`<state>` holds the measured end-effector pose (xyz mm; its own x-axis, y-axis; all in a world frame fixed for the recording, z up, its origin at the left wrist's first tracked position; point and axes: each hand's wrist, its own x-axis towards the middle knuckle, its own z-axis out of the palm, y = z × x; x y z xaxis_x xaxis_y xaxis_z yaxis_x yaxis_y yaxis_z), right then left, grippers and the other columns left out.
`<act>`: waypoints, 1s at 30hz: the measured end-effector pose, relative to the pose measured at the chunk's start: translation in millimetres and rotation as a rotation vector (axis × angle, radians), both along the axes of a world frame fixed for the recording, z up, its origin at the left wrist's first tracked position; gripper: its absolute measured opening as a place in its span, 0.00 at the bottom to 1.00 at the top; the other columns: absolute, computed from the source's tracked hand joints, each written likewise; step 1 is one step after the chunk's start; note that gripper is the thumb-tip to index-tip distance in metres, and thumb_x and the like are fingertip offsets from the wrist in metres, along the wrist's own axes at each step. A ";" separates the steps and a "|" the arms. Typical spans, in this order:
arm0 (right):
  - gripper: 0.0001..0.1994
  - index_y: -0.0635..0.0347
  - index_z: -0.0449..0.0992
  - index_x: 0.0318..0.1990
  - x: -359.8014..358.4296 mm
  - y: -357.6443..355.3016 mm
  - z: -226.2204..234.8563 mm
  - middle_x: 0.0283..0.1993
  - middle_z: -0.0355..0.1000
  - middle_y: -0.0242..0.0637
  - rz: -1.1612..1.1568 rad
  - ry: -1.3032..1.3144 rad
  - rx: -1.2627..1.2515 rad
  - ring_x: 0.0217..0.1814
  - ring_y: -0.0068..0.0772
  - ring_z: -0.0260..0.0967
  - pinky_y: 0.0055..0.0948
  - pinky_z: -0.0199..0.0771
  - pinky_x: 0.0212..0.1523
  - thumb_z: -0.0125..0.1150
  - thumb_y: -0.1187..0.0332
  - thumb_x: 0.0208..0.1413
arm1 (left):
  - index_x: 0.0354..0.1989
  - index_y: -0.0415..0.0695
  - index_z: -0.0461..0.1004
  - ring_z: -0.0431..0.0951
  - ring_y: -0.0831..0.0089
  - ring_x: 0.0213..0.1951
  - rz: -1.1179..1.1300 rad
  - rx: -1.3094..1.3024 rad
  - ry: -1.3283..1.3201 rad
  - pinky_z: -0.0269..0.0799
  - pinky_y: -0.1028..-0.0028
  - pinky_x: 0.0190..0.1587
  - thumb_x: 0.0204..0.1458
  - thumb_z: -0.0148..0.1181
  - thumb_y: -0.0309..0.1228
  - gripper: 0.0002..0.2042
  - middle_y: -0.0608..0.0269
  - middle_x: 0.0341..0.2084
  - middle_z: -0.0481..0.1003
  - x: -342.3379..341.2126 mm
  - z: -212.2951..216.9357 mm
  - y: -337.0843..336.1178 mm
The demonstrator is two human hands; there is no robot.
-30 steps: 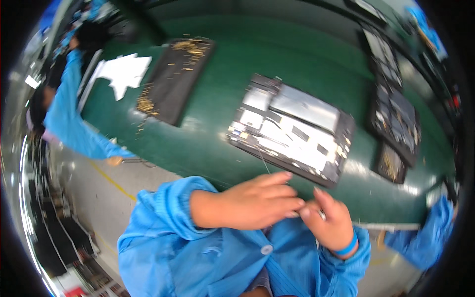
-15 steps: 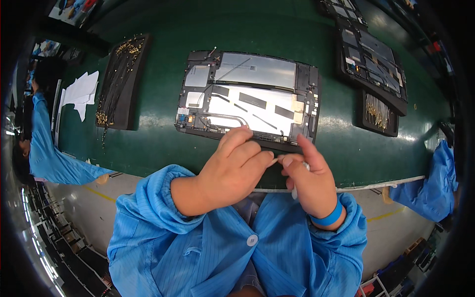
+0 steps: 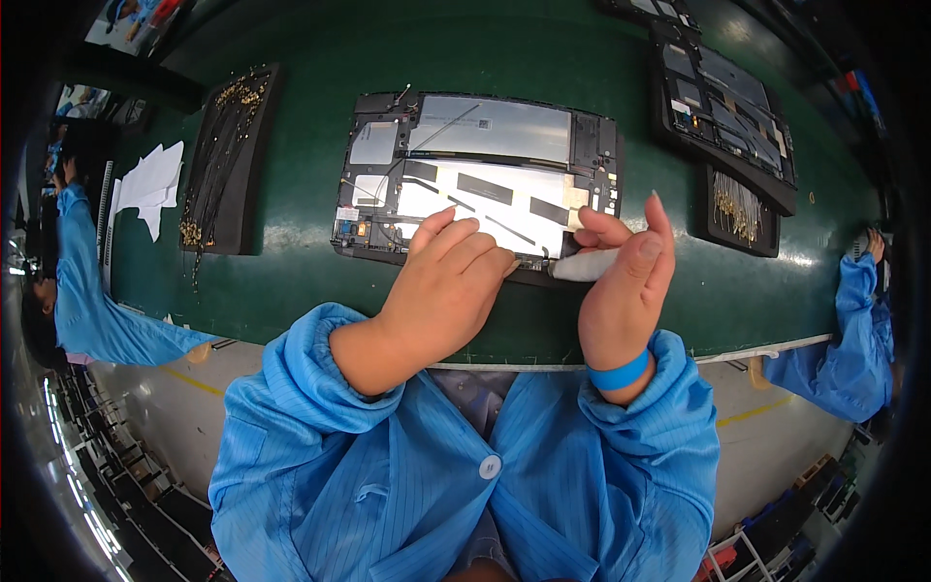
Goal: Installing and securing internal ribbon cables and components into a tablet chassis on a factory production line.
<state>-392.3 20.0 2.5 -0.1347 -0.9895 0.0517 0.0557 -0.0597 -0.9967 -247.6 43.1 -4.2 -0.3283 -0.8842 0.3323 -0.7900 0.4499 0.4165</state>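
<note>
My left hand (image 3: 446,286) lies palm down on the near edge of the open tablet (image 3: 480,184), fingers loosely curled and pressing on its lower frame; it grips nothing that I can see. My right hand (image 3: 626,281) stands just beside it, at the tablet's near right corner, closed on a small white tool (image 3: 582,267) pinched between thumb and fingers, with the index finger raised. The tool's tip sits at the tablet's lower edge, close to my left fingertips. A blue band (image 3: 621,373) circles my right wrist.

The tablet lies flat on the green surface (image 3: 291,281), directly ahead of me, back cover off, showing silver plates, black strips and thin cables. To its left, well apart, a black tray (image 3: 228,160) holds thin black cables with gold ends. Beyond that tray lie white sheets (image 3: 150,184). To the right, a second opened tablet (image 3: 732,97) rests at an angle, with a small black tray (image 3: 742,209) of gold-tipped parts just below it.

A person in a blue sleeve (image 3: 92,310) is at the far left; another blue sleeve (image 3: 853,330) shows at the far right.
</note>
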 end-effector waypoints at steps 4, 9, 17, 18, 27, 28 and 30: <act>0.18 0.64 0.53 0.47 0.5 1.7 -16.3 0.34 0.68 0.41 0.050 0.007 -0.200 0.33 0.23 0.60 0.24 0.61 0.38 0.37 0.61 0.55 | 0.27 0.42 0.68 0.67 0.65 0.35 -0.012 0.012 -0.016 0.56 0.64 0.47 0.35 0.56 0.23 0.08 0.62 0.26 0.67 1.5 0.6 0.6; 0.16 0.63 0.54 0.46 -0.8 1.3 -24.0 0.33 0.68 0.41 0.113 0.084 -0.313 0.33 0.24 0.62 0.24 0.62 0.36 0.38 0.62 0.55 | 0.26 0.43 0.67 0.65 0.68 0.35 -0.009 0.002 -0.040 0.54 0.67 0.47 0.33 0.52 0.22 0.08 0.65 0.24 0.66 0.9 -0.5 2.1; 0.14 0.63 0.56 0.44 -4.7 -0.5 -23.3 0.30 0.69 0.39 0.175 0.141 -0.321 0.29 0.23 0.63 0.21 0.63 0.32 0.38 0.63 0.54 | 0.26 0.43 0.68 0.65 0.69 0.35 -0.009 0.028 -0.056 0.53 0.66 0.48 0.34 0.50 0.23 0.08 0.66 0.24 0.66 0.6 2.7 1.3; 0.14 0.63 0.56 0.44 -4.9 0.5 -21.5 0.30 0.69 0.39 0.181 0.143 -0.322 0.29 0.23 0.63 0.21 0.63 0.32 0.38 0.63 0.54 | 0.26 0.43 0.68 0.65 0.69 0.35 -0.011 0.032 -0.057 0.53 0.66 0.48 0.34 0.49 0.23 0.07 0.66 0.25 0.66 -0.1 2.6 1.4; 0.07 0.64 0.69 0.28 8.5 -11.8 18.5 0.24 0.66 0.46 0.470 0.617 -0.251 0.26 0.46 0.64 0.34 0.64 0.27 0.51 0.69 0.44 | 0.29 0.43 0.68 0.64 0.70 0.38 -0.028 0.076 -0.061 0.50 0.65 0.50 0.38 0.46 0.27 0.09 0.66 0.26 0.66 3.5 4.1 2.8; 0.07 0.64 0.69 0.28 10.6 -14.4 14.8 0.24 0.66 0.46 0.480 0.615 -0.270 0.26 0.46 0.64 0.34 0.64 0.27 0.51 0.69 0.44 | 0.29 0.42 0.68 0.64 0.68 0.38 -0.041 0.063 -0.070 0.52 0.65 0.49 0.38 0.45 0.26 0.09 0.64 0.26 0.67 4.9 4.4 1.7; 0.10 0.64 0.67 0.34 6.4 -15.0 2.5 0.23 0.67 0.43 0.387 0.572 -0.362 0.24 0.38 0.65 0.29 0.65 0.26 0.49 0.66 0.47 | 0.28 0.42 0.69 0.64 0.66 0.39 -0.064 0.028 -0.067 0.53 0.66 0.48 0.37 0.45 0.26 0.08 0.63 0.26 0.67 7.8 7.0 -3.6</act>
